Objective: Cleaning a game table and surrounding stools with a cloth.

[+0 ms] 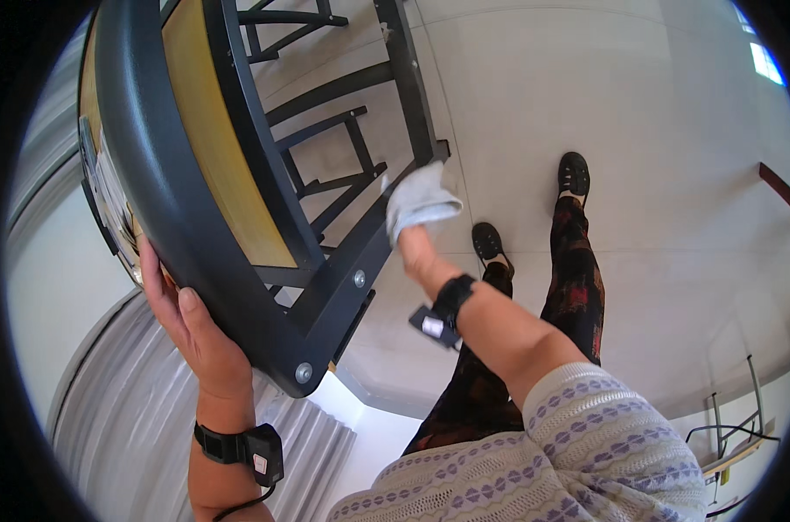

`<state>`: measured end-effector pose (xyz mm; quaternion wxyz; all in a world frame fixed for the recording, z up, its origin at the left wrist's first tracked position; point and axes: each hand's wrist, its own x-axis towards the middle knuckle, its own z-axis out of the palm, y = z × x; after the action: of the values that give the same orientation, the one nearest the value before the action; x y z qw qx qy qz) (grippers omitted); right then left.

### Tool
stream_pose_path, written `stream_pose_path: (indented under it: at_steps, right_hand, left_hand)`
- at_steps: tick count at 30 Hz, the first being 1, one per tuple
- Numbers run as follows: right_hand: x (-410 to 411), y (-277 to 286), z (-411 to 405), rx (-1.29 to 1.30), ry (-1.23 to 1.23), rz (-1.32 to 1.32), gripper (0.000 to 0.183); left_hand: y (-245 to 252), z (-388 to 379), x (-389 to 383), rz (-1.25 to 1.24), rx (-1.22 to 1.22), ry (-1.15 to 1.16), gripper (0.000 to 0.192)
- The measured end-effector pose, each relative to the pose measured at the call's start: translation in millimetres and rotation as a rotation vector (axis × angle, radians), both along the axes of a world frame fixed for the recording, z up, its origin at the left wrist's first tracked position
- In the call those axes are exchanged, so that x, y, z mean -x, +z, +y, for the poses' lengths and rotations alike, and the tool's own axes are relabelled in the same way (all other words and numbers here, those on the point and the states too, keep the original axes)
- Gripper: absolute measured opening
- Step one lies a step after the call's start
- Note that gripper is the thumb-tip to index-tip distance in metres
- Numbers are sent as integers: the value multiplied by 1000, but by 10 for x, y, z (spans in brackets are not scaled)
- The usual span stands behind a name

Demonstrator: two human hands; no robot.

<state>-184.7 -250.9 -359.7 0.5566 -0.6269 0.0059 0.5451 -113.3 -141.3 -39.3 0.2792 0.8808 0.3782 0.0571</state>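
My right hand [413, 240] is wrapped in a pale grey-white cloth [422, 199], which hides most of its fingers. The cloth touches the dark table leg [342, 280] near its lower end, and its outline is slightly blurred. My left hand [202, 339] lies along the rounded black edge [166, 163] of the table, near its corner. Its fingers reach onto the tabletop and its thumb rests apart against the edge; part of the fingers is hidden. Below the edge runs a yellow wood panel [222, 143] set in the dark frame. Round bolt heads [303, 372] show on the leg.
Papers [111, 176] lie on the tabletop. Dark crossbars [333, 91] and more legs stand under the table. Grey curtains [127, 404] hang close behind my left arm. My shoes [573, 175] are on the pale tiled floor [655, 130]. A metal-legged stool or rack [734, 430] stands lower right.
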Motion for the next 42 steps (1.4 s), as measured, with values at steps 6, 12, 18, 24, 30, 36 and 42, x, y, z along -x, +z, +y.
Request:
stream_pose_path:
  at_steps: [6,12,18,24,30,36,42]
  right_hand:
    - [136,1233,-59,-117,-188,79,57]
    - [-274,67,124,-53,-666,770,54]
    - [-490,-1172,196,73,-468,704,52]
    - [-677,-1191,102,135,-451,738,63]
    - [-283,-392,158,51,-516,856,80]
    - [-567,-1491,167,247,-289,665,40]
    - [-512,-1005,139,131,-95,419,68]
  left_hand:
    - [61,52,109,79,-78,51,61]
    - [7,-57,30,54,-77,119,67]
    - [49,-7,194,74,-186,289,66]
    - [43,-58,165,-21,-137,359,63]
    - [56,-5,255,26,-103,213,63]
    - [63,-32,142,93,-57,120,65]
    - [107,-9,209,121,8,5,63]
